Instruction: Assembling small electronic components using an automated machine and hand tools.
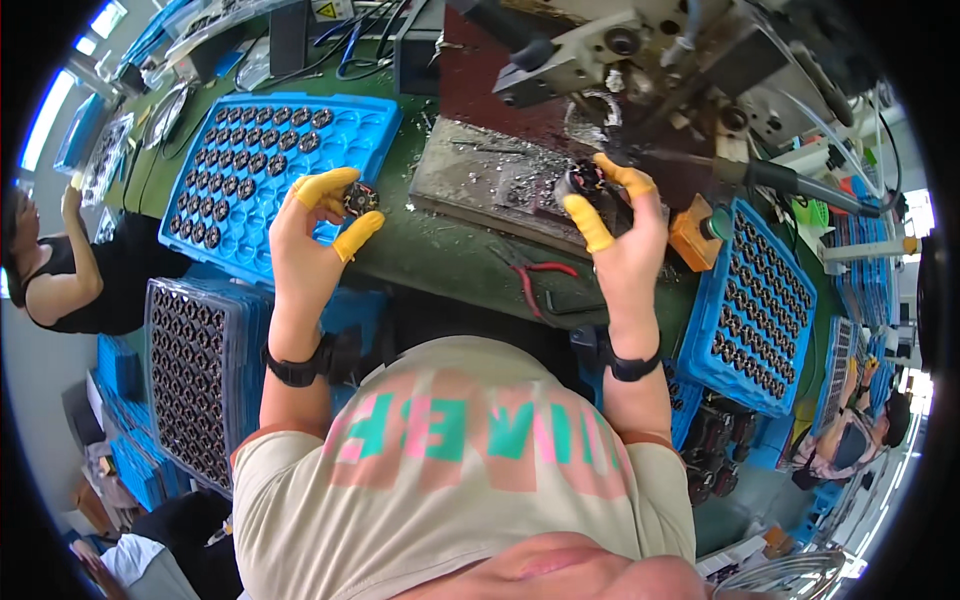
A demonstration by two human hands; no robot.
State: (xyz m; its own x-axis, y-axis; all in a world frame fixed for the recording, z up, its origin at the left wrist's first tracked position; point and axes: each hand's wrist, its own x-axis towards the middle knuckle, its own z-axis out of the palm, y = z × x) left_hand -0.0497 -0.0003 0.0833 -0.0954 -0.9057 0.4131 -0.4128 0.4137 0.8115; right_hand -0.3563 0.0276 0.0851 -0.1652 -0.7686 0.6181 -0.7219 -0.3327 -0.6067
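Note:
Between the yellow-covered thumb and fingers of my left hand (312, 235) is a small round black motor stator (361, 199) with coppery windings. It is held just off the right edge of a blue tray (345, 165), which carries rows of similar stators. My right hand (630, 245), also with yellow finger covers, grips a second stator (580, 180) at the front of the machine (640, 60). That one is partly hidden by my fingers, so I cannot tell whether it touches the machine. Below it lies a worn metal plate (480, 180) scattered with metal bits.
Red-handled pliers (530, 275) lie on the green bench near its front edge. An orange block (693, 235) sits right of my right hand, beside another blue tray (712, 335) of stators. Stacked trays (195, 370) stand at left. Other people (80, 255) work on both sides.

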